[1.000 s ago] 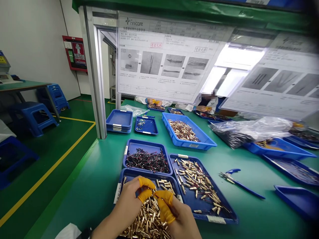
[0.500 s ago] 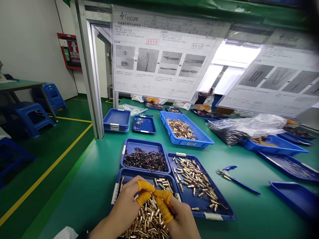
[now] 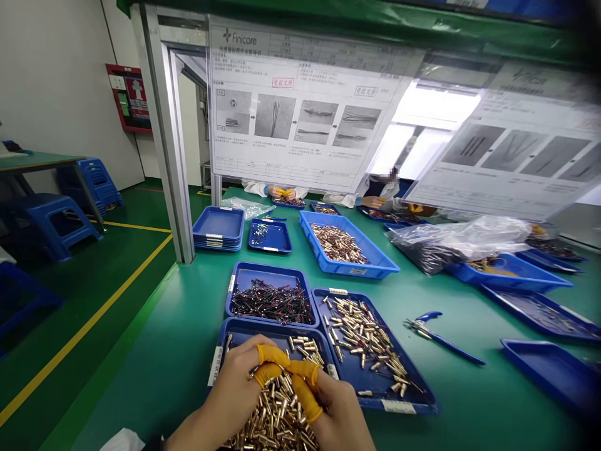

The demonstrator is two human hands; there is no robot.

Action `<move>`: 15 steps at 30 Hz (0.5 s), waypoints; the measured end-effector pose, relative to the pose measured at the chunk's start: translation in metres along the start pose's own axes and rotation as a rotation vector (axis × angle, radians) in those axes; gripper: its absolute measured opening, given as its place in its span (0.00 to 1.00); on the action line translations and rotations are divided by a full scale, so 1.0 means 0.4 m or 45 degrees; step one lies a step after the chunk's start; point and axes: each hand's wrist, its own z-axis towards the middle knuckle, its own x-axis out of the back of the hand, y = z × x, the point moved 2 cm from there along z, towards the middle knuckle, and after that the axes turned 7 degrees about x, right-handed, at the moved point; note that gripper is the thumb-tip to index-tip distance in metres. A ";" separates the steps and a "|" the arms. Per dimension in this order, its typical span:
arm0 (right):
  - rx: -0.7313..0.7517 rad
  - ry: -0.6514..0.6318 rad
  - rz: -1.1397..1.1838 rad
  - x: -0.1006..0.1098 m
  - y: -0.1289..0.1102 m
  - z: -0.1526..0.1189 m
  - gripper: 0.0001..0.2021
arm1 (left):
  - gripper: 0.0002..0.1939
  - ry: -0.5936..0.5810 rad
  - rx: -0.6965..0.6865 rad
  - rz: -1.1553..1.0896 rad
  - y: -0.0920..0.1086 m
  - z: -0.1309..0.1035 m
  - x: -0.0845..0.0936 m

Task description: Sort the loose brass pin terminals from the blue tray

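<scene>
Both hands meet over a blue tray (image 3: 323, 338) heaped with small brass sleeves (image 3: 282, 410). My left hand (image 3: 244, 376), in yellow finger cots, pinches a short wire lead (image 3: 252, 373); only its shiny end pokes out behind the fingers. Thumb and forefinger of my right hand (image 3: 328, 394), also in yellow cots, are closed against the left fingertips, and what they grip is hidden. Directly beyond lies a tray (image 3: 270, 269) of black and red wire leads (image 3: 272, 302). To the right, another tray (image 3: 413, 394) holds brass sleeves with wires (image 3: 366, 335).
Blue-handled pliers (image 3: 441, 341) lie right of the trays. Farther back are a large blue bin (image 3: 366, 270) of brass parts, stacked trays (image 3: 218, 222) and a plastic bag (image 3: 464, 241). Instruction sheets (image 3: 300, 156) hang overhead near a metal post (image 3: 164, 138). Co-workers' hands (image 3: 282, 193) work across the table.
The fingertips of both hands have closed tighter together, and the thin wire seen between them is now covered. Less of the metal end shows behind my left fingers. The view has shifted slightly.
</scene>
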 end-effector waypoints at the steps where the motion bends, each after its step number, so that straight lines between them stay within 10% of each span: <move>1: -0.002 0.003 -0.005 0.000 -0.001 0.001 0.11 | 0.13 -0.002 -0.015 0.011 -0.002 -0.001 0.000; 15: 0.018 0.130 0.373 -0.008 -0.005 -0.003 0.07 | 0.11 -0.201 0.009 0.273 -0.006 -0.016 -0.007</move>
